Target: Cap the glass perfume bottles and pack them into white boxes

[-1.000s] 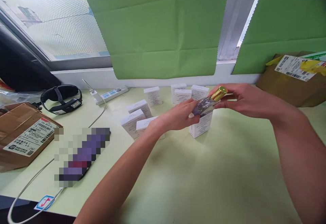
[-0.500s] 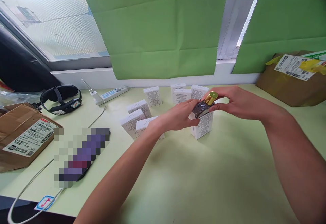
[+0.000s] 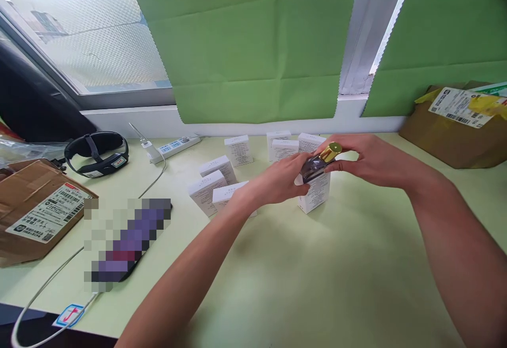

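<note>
A small dark glass bottle with a gold cap is tilted, its cap toward the upper right. My left hand grips the bottle's lower end, thumb in front and fingers behind. From the other side, my right hand pinches the bottle near its middle, with the thumb below the cap; its far fingers are partly hidden. Just beneath the bottle, a white printed box stands upright on the pale green table. The bottle hides the top of this box, so I cannot tell whether they touch.
Several more white boxes stand at the back and left of my hands. A blurred-out phone-like item, a power strip and a black headband device lie left. Cardboard boxes sit at both sides.
The bottle has shifted very slightly to the right, still held in both hands. The whole view has moved a touch; the boxes stay where they were.
</note>
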Available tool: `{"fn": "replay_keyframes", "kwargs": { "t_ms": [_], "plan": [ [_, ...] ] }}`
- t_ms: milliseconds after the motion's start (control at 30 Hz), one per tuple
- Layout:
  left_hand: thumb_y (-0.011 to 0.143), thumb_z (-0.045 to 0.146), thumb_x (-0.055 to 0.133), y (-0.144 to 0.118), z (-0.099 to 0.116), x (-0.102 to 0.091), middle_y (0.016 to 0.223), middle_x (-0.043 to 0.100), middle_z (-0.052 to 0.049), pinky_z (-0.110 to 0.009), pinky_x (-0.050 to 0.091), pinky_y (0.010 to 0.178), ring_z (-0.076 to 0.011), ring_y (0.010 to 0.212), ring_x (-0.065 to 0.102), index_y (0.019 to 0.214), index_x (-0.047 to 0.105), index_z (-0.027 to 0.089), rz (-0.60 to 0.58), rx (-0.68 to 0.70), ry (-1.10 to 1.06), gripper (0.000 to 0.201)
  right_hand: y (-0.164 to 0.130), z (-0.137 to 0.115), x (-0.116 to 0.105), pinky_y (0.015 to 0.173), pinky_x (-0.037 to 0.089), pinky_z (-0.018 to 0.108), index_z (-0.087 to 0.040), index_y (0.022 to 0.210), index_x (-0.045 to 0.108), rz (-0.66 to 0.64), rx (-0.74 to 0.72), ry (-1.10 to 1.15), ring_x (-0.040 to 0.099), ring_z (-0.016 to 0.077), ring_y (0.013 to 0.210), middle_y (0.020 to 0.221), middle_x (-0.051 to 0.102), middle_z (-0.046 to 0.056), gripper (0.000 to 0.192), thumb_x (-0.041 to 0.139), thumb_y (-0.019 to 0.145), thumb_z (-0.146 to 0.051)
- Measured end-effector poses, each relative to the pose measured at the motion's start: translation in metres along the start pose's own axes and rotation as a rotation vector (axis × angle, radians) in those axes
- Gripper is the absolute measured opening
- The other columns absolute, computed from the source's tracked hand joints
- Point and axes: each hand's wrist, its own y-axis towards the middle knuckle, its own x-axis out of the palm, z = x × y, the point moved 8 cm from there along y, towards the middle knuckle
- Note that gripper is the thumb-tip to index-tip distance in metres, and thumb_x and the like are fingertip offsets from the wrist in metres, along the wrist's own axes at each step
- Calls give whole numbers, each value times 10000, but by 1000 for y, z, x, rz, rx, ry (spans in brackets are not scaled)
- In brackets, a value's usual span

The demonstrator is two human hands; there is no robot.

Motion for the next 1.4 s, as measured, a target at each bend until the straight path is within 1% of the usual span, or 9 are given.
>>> {"fn": "replay_keyframes", "kwargs": {
  "t_ms": [200, 267, 433, 600, 700, 867, 1000, 1233, 1400],
  "plan": [
    [902, 319, 585, 0, 3, 3, 1233, 604, -79, -367, 470, 823, -253, 1051, 581, 1324, 443, 225, -17, 23, -19, 455, -1, 7, 8, 755, 443, 357, -284, 1002, 685, -111, 56, -51, 622, 267, 976, 1042, 715, 28, 292, 611, 886, -542],
    [920, 360, 572, 0, 4, 3, 1236, 604, -82, -368, 468, 828, -253, 1059, 581, 1323, 451, 226, -18, 20, -36, 441, -1, 9, 9, 758, 436, 362, -279, 979, 687, -126, 54, -105, 604, 264, 943, 999, 702, 32, 295, 610, 887, -548],
    [951, 453, 523, 1, 3, -1, 1170, 628, -77, -352, 464, 789, -235, 1002, 593, 1140, 509, 210, 7, -23, -75, 309, 2, 7, 13, 787, 426, 380, -264, 933, 687, -125, 1, -130, 575, 277, 964, 985, 669, 54, 258, 616, 892, -509],
    [932, 424, 545, 2, 3, -2, 1060, 637, -61, -336, 438, 716, -208, 866, 593, 946, 443, 218, 37, -45, -61, 230, 3, 12, 23, 666, 425, 347, -248, 923, 671, -180, 62, -131, 564, 205, 811, 1090, 594, 57, 277, 597, 890, -513],
    [894, 352, 576, 1, 2, 0, 1037, 632, -55, -326, 423, 681, -206, 843, 584, 904, 397, 225, 59, -62, -57, 220, 0, 10, 25, 672, 437, 349, -257, 998, 664, -212, 87, -139, 573, 203, 809, 1093, 594, 56, 275, 588, 895, -501],
    [882, 319, 571, 2, 1, 2, 997, 611, -44, -340, 442, 722, -217, 886, 595, 993, 425, 227, 64, -55, -119, 206, -2, 2, 20, 707, 458, 352, -361, 1273, 583, -162, 132, -69, 620, 230, 866, 1054, 680, 22, 418, 541, 919, -580],
    [889, 320, 570, 3, -2, 0, 972, 609, -39, -357, 463, 767, -216, 903, 604, 1013, 438, 226, 55, -53, -143, 204, 4, -4, 20, 697, 449, 346, -357, 1199, 610, -109, 105, -59, 628, 226, 847, 1040, 714, 10, 376, 500, 936, -603],
    [925, 390, 536, 2, -4, 2, 1039, 620, -53, -358, 473, 773, -225, 937, 621, 1110, 467, 229, -19, -97, -126, 254, 0, -3, 17, 662, 449, 330, -346, 1116, 593, -135, 124, -64, 615, 204, 800, 1042, 700, -1, 329, 495, 934, -602],
    [916, 370, 539, 3, -4, 4, 1010, 619, -56, -372, 483, 780, -230, 922, 614, 1034, 478, 220, -4, -105, -113, 200, 2, -13, 17, 627, 432, 329, -283, 1002, 622, -68, 95, -80, 595, 202, 740, 919, 685, 23, 288, 544, 905, -543]
  ]
}}
